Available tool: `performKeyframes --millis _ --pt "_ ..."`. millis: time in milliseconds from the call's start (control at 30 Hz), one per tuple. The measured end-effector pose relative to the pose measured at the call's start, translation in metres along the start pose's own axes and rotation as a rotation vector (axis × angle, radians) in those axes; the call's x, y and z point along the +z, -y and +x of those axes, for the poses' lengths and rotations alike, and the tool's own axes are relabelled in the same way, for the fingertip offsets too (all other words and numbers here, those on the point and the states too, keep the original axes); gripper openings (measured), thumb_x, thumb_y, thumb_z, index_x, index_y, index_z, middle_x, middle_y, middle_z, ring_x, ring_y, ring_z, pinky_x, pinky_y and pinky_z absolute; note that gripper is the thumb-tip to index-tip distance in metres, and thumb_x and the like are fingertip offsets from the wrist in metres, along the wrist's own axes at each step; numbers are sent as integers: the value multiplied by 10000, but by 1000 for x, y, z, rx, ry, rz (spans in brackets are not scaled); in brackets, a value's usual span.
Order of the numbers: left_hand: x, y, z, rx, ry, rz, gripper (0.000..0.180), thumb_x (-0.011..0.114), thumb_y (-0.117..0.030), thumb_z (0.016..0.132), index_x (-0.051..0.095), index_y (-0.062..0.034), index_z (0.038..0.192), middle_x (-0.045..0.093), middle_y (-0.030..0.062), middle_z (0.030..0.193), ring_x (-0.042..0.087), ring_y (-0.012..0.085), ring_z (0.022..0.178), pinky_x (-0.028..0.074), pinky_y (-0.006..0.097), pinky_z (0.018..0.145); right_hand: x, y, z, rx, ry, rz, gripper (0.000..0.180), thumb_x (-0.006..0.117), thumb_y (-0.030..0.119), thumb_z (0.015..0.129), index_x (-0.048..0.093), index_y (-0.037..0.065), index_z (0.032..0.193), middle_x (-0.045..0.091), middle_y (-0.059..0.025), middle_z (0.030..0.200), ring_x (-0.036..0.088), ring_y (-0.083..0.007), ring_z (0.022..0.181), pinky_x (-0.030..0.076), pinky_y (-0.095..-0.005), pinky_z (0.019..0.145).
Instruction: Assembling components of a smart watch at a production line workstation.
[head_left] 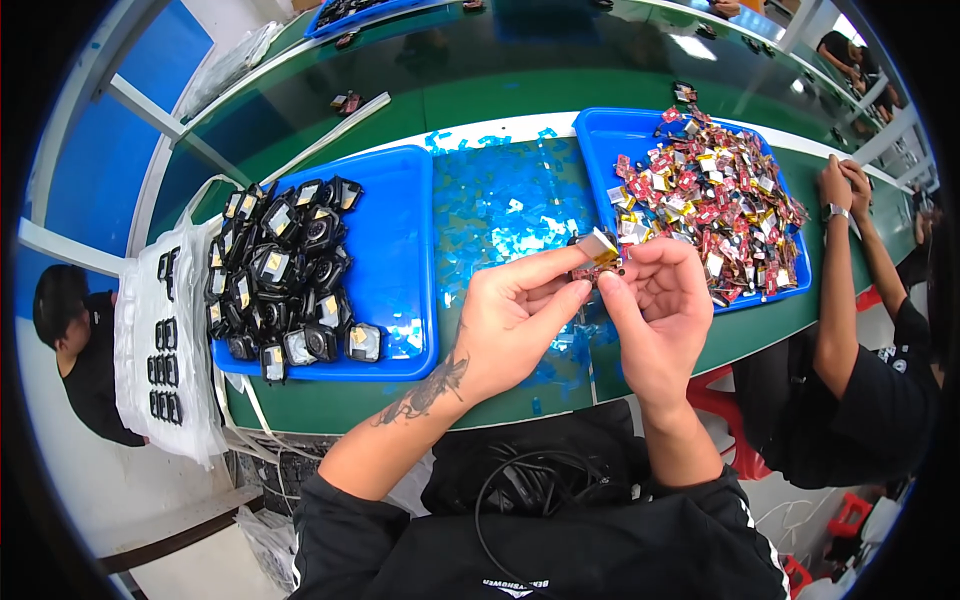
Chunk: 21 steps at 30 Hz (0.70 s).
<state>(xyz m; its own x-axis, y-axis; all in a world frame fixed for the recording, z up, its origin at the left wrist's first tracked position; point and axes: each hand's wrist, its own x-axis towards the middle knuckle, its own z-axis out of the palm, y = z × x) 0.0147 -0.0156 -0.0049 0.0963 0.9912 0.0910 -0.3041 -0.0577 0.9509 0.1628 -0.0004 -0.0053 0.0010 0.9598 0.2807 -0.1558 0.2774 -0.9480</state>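
Between my two hands, over the near part of the green workbench, is a small red circuit board (588, 270) with a white square part (598, 244) and a gold-coloured flex strip standing up from it. My left hand (520, 315) pinches the board's left side between thumb and fingers. On the opposite side, the thumb and fingertips of my right hand (655, 310) close on its edge. Fingers cover part of the board. Close behind my right hand stands a blue tray (592, 150) heaped with similar red boards (715, 195).
To the left, another blue tray (405, 250) holds a pile of black square watch-like cases (275, 265). Scraps of blue film (515, 215) litter the bench between the trays. White sheeting (140, 350) with black cases hangs at far left. A co-worker's hands (848, 185) are at right.
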Motion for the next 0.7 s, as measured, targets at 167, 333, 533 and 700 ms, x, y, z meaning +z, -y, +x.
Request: performKeyframes --millis 167,333,533,700 --pt "0 -5 0 29 29 -53 393 577 48 913 545 42 1304 628 117 1180 614 134 1051 528 262 882 -3 4 1 28 6 -7 320 693 -63 823 510 1 1077 582 -18 851 532 -30 711 421 -154 614" --pt "4 -3 0 21 -12 -77 466 580 61 900 501 18 1357 625 130 1185 616 132 1047 527 257 883 -4 4 0 30 12 -55 327 690 -65 821 504 6 1080 574 -14 838 518 -21 706 405 -145 606" --pt "3 -8 0 -39 -29 -118 520 576 77 888 449 8 1387 630 166 1180 631 185 1067 539 301 909 2 4 1 -33 5 -254 408 688 -63 814 498 10 1168 568 -32 887 534 -40 737 454 -168 624" --pt "-2 -8 0 -83 -53 -163 563 575 52 896 388 -7 1424 596 185 1235 632 181 1069 540 292 890 9 11 11 10 144 -318 445 671 -60 819 494 4 1222 576 -36 896 564 -60 771 480 -187 630"
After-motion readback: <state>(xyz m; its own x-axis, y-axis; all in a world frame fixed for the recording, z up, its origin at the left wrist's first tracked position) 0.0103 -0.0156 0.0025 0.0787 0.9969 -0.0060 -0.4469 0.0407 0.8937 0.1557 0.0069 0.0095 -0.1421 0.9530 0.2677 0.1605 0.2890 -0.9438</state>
